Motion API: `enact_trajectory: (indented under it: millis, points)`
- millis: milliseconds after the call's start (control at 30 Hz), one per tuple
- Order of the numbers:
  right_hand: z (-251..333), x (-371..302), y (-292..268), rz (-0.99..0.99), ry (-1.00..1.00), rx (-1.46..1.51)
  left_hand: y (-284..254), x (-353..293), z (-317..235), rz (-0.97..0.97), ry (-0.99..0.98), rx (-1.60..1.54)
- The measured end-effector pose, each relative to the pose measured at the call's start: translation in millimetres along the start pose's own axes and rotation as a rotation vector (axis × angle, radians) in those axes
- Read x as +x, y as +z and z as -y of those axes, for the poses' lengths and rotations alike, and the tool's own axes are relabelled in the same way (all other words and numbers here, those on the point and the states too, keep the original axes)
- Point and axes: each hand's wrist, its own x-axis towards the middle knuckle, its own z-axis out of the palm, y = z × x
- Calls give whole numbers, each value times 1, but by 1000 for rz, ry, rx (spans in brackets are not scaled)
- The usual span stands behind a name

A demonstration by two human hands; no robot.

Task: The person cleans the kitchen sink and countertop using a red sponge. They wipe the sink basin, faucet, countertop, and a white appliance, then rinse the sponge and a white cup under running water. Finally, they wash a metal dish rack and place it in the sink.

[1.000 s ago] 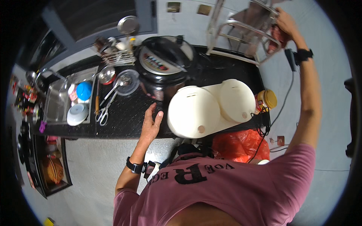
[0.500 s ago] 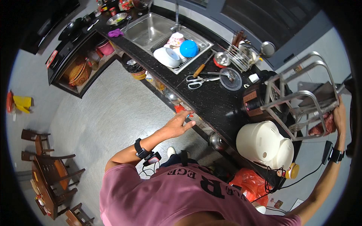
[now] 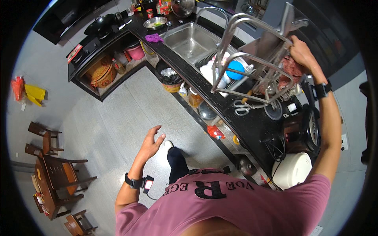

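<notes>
My right hand (image 3: 302, 53) grips a silvery rack of bent metal tubes with flat grey panels (image 3: 258, 49), holding it up over the counter and the sink's drainboard. A reddish-brown piece (image 3: 292, 70) sits at the rack by my right wrist; I cannot make out what it is. Partly behind the tubes are a blue bowl (image 3: 236, 70) and white dishes. My left hand (image 3: 151, 143) hangs over the floor away from the counter, fingers apart, holding nothing.
Scissors (image 3: 242, 108) and a round clear lid (image 3: 273, 110) lie on the black counter (image 3: 246, 129). A white container (image 3: 292, 169) and a dark appliance (image 3: 311, 129) stand nearer me. Beyond are the steel sink (image 3: 189, 41), a purple cloth (image 3: 154, 37) and a pan (image 3: 155, 23). Wooden chairs (image 3: 67, 175) stand left.
My right hand has carried the metal rack from the counter's right end leftward and away from me, over the drainboard. My left hand has drawn back from the counter edge. The view has shifted.
</notes>
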Motion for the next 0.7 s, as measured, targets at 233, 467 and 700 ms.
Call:
enact_trajectory:
  millis: [233, 467, 700]
  points:
    - [138, 154, 131, 50, 221, 101, -138, 65, 107, -87, -126, 26]
    - [238, 275, 235, -25, 462, 217, -198, 149, 149, -52, -108, 29]
    - [295, 357, 332, -116, 606, 364, -215, 268, 151, 27, -92, 13]
